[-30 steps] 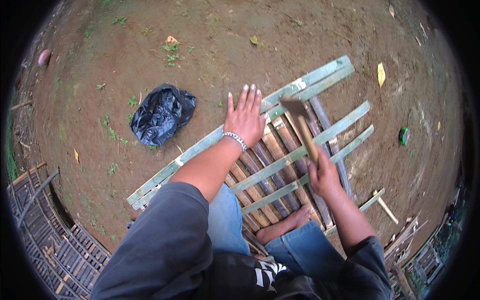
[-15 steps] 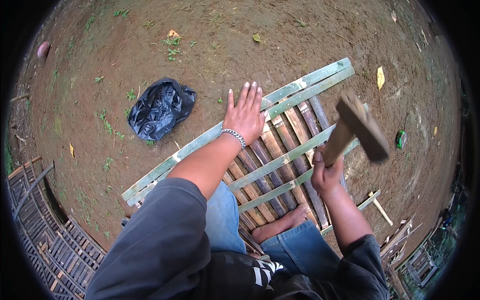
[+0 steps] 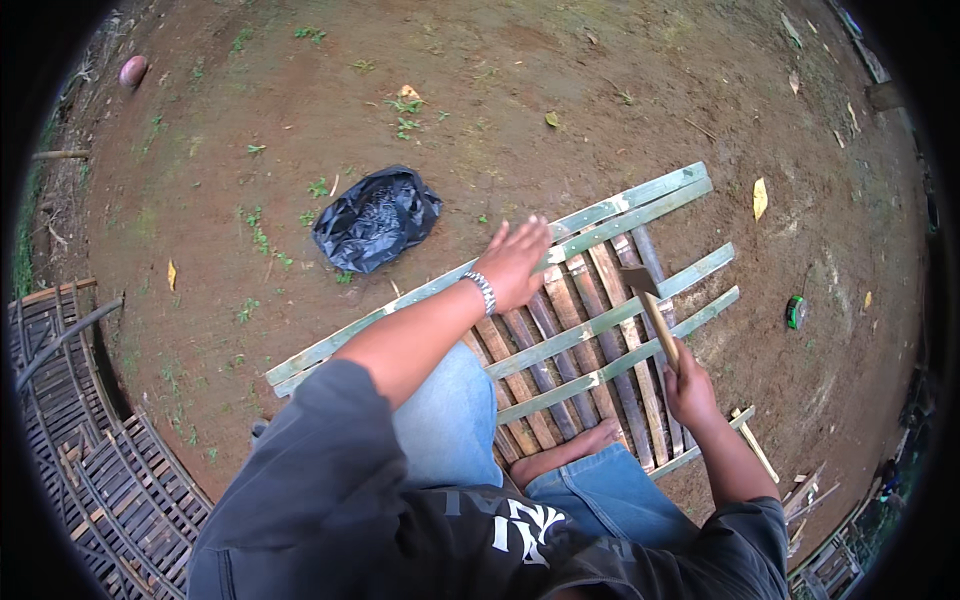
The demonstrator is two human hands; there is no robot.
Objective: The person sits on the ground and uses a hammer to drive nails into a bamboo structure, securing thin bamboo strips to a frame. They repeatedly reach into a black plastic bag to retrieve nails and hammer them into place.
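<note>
My right hand [image 3: 692, 388] is wrapped round the wooden handle of a hammer [image 3: 657, 322], whose dark head is over the right part of a bamboo panel. The panel has dark and pale slats crossed by green bamboo strips [image 3: 600, 322]. My left hand [image 3: 513, 264], a metal bracelet at its wrist, lies over the far double strip [image 3: 630, 205] with fingers stretched out, slightly blurred. Whether its palm presses on the strip I cannot tell. One bare foot [image 3: 570, 452] of mine rests on the slats. Beyond my left hand lies a black plastic bag [image 3: 376, 220], its mouth open.
Brown soil with small weeds surrounds the panel. A green tape measure [image 3: 795, 312] lies to the right, near a yellow leaf [image 3: 760, 198]. Other slatted bamboo panels [image 3: 130, 490] lie at the lower left. A thin wooden piece [image 3: 757, 450] is beyond my right forearm.
The hammer has come down from a raised position to close above the slats, my right hand lowering with it. My left hand stays by the far strip. The whole view has shifted slightly.
</note>
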